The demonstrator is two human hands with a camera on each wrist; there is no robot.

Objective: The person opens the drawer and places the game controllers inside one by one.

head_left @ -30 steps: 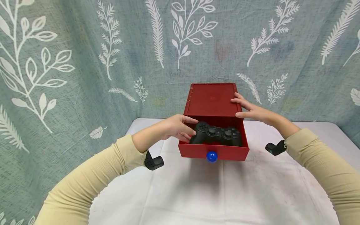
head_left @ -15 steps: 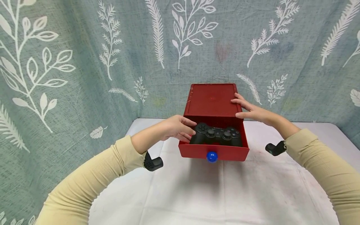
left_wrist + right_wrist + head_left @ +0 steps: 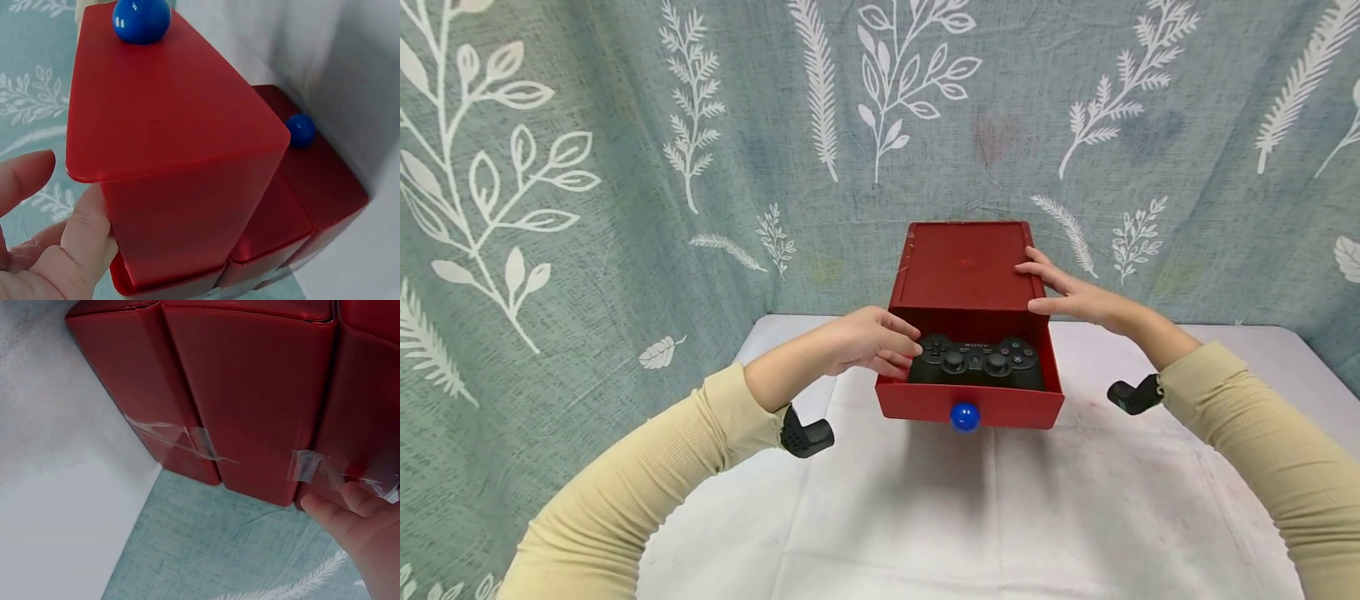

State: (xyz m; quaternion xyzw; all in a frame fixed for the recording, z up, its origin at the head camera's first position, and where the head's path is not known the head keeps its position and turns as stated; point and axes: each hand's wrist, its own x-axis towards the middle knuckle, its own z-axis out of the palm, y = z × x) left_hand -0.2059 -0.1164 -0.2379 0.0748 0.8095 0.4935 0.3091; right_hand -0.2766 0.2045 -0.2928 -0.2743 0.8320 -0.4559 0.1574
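In the head view a black Sony game controller (image 3: 976, 360) lies in the pulled-out top drawer (image 3: 925, 405) of a red drawer unit (image 3: 966, 267). The drawer's front bears a round blue knob (image 3: 965, 417). My left hand (image 3: 867, 340) reaches over the drawer's left side, its fairly straight fingers right at the controller's left end, partly hidden by the drawer. From the left wrist, the thumb (image 3: 25, 178) stands apart from the other fingers beside the drawer wall. My right hand (image 3: 1078, 300) rests spread on the unit's upper right edge; its fingertips also show in the right wrist view.
A white cloth (image 3: 880, 517) covers the table. Behind stands a grey-green leaf-patterned curtain (image 3: 820, 275). Lower red drawers, one with a blue knob (image 3: 300, 130), sit under the open one. Transparent tape (image 3: 169, 437) runs along the unit's side.
The controller has shifted slightly left and sunk lower in the drawer. My left hand has moved a little left with it. The right hand has stayed in place.
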